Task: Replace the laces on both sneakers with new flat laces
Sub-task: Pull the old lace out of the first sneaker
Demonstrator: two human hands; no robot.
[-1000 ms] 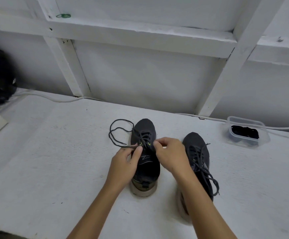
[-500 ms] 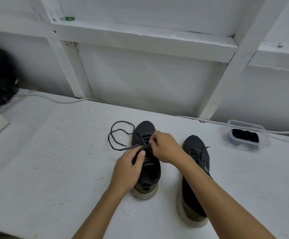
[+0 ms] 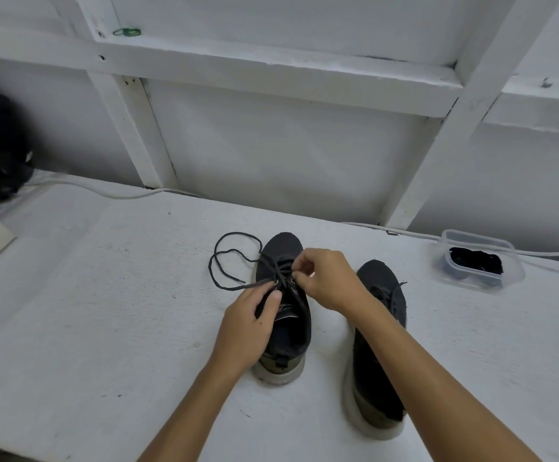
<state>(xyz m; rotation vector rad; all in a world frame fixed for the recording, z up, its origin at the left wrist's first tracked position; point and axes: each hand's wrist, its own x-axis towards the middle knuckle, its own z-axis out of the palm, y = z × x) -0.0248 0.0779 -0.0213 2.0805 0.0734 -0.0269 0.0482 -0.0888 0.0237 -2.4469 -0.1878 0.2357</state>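
Black round lace (image 3: 228,261), already freed from the upper eyelets, trails in loose loops on the white table (image 3: 104,311) left of the left sneaker (image 3: 288,315). Left hand (image 3: 248,325) rests on that sneaker's side, thumb and forefinger pinching the lace where it leaves the shoe. Right hand (image 3: 328,281) sits over the eyelets, fingertips pinched on a crossing of the lace; over the last second it has shifted from the tongue toward the toe, which suggests it is working down to a lower row. Judged from this, unlacing of the first shoe is partway through, with several crossings left. Right sneaker (image 3: 381,345) stands just beside, its old lace in place and untouched. Clear tub (image 3: 478,258), far right and well apart, holds a dark bundle, probably the new flat laces; none has been taken out.
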